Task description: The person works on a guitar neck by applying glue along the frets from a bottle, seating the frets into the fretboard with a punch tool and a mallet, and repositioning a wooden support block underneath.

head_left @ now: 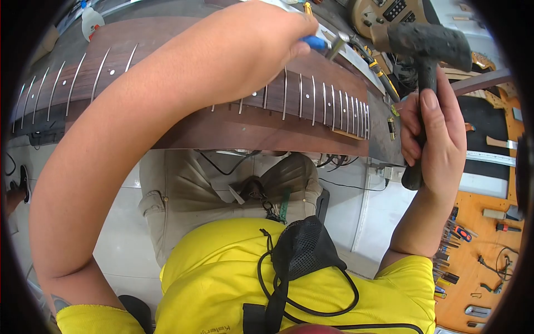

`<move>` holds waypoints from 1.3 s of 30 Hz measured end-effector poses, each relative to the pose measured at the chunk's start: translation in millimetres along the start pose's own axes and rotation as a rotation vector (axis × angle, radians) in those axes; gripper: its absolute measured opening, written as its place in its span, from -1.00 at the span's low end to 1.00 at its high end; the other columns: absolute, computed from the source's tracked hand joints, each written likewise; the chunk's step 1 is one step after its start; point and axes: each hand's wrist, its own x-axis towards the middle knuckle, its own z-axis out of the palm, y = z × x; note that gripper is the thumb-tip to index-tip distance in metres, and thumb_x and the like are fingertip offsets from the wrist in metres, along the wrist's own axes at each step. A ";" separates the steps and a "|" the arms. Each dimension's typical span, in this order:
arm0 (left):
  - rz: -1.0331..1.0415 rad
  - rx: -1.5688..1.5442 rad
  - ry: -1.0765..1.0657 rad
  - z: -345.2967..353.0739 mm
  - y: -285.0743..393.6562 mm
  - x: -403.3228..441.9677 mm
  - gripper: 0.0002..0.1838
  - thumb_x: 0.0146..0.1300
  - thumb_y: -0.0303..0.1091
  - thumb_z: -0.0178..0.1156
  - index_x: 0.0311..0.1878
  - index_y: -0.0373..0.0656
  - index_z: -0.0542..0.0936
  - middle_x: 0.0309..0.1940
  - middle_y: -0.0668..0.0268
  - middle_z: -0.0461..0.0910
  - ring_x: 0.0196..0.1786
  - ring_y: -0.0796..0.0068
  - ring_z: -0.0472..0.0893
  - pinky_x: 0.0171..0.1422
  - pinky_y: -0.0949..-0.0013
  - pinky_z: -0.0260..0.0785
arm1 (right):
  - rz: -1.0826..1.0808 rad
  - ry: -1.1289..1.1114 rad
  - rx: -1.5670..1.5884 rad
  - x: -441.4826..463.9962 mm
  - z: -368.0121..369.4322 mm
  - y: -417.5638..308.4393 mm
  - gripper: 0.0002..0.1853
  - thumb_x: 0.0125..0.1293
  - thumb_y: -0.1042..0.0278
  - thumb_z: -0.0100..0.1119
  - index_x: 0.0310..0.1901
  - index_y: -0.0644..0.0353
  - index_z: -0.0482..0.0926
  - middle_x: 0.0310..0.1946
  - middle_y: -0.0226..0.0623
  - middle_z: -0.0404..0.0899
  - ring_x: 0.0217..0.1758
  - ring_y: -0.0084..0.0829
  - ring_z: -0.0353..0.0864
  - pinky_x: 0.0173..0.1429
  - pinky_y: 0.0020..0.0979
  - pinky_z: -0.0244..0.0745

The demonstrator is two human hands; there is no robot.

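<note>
My left hand (278, 42) reaches across the workbench, closed around a blue-handled tool (316, 43) with a metal head; its exact kind is unclear. On the right, my right hand (442, 131) grips a dark mallet (428, 47) by its handle, head up, above the bench's right end. Below my left hand and forearm lies a dark wood fretboard (293, 99) with metal frets and white dot inlays, many frets sticking out past its edge. My forearm hides part of it. It rests on a brown board (267, 129).
Behind the fretboard lie yellow-and-black pliers (382, 78) and a guitar body (384, 16). A white bottle (92, 22) stands back left. On the right, several hand tools lie on an orange-brown wooden surface (484, 250). Cables (228, 167) hang under the bench edge.
</note>
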 end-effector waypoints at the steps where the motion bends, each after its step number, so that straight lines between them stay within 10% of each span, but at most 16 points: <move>1: 0.093 -0.048 -0.024 -8.9 8.6 -6.4 -0.73 0.46 -0.37 0.15 0.07 -0.36 0.62 -0.14 0.03 0.70 -0.05 0.02 0.70 0.07 0.11 0.56 | -0.010 0.022 -0.002 -4.3 -0.6 2.2 -0.36 0.65 0.24 0.07 0.59 0.38 0.15 -0.45 -0.40 0.38 -0.61 -0.74 0.20 -0.59 -0.64 0.08; 16: 0.457 -0.090 0.032 18.2 1.6 -13.3 -0.75 0.12 -0.51 0.41 -0.10 -0.25 0.76 -0.24 0.12 0.58 -0.12 0.04 0.63 0.00 0.06 0.48 | -0.237 -0.210 -0.647 -71.7 -13.9 30.1 -0.44 0.65 0.17 0.07 0.45 0.42 0.27 -0.35 -0.35 0.46 -0.52 -0.67 0.28 -0.48 -0.61 0.16; 20: 0.542 -0.105 -0.312 -23.1 2.9 -11.5 -0.76 0.39 -0.39 0.19 -0.02 -0.36 0.67 -0.11 0.01 0.64 0.05 0.01 0.67 0.13 0.07 0.54 | -0.265 -0.051 -0.191 -83.2 6.1 28.1 -0.44 0.67 0.16 0.03 0.45 0.42 0.23 -0.33 -0.32 0.47 -0.50 -0.67 0.30 -0.46 -0.60 0.18; 23: 0.468 -0.151 -0.397 -30.5 6.9 -12.5 -0.77 0.36 -0.40 0.21 -0.05 -0.35 0.69 -0.09 0.01 0.60 0.06 0.01 0.66 0.15 0.06 0.54 | -0.223 -0.063 -0.444 -93.2 2.9 39.0 -0.47 0.67 0.19 0.04 0.42 0.42 0.24 -0.30 -0.32 0.49 -0.48 -0.66 0.30 -0.43 -0.59 0.20; 30: 0.505 -0.178 -0.394 -14.6 -0.3 -10.9 -0.76 0.38 -0.39 0.20 -0.02 -0.33 0.69 -0.07 0.02 0.61 0.06 0.00 0.66 0.14 0.08 0.55 | -0.308 -0.009 -0.370 -87.9 9.5 39.5 -0.44 0.67 0.05 0.01 0.38 0.40 0.27 -0.39 -0.33 0.44 -0.52 -0.65 0.30 -0.49 -0.58 0.17; 33: 0.466 -0.071 -0.027 14.1 3.0 -15.9 -0.76 0.08 -0.53 0.42 -0.13 -0.25 0.77 -0.30 0.13 0.56 -0.16 0.07 0.64 -0.06 0.09 0.50 | -0.200 -0.245 -0.659 -86.2 -8.0 34.8 -0.50 0.69 0.19 -0.03 0.42 0.38 0.24 -0.38 -0.33 0.43 -0.53 -0.67 0.27 -0.50 -0.59 0.19; 39: 0.403 -0.128 -0.275 -17.7 -0.8 -10.6 -0.76 0.40 -0.38 0.18 -0.01 -0.32 0.69 -0.06 0.00 0.60 0.06 -0.01 0.66 0.16 0.09 0.54 | -0.185 0.045 -0.250 -69.1 2.1 16.7 -0.51 0.67 0.14 0.02 0.36 0.39 0.26 -0.40 -0.34 0.35 -0.58 -0.68 0.21 -0.56 -0.63 0.11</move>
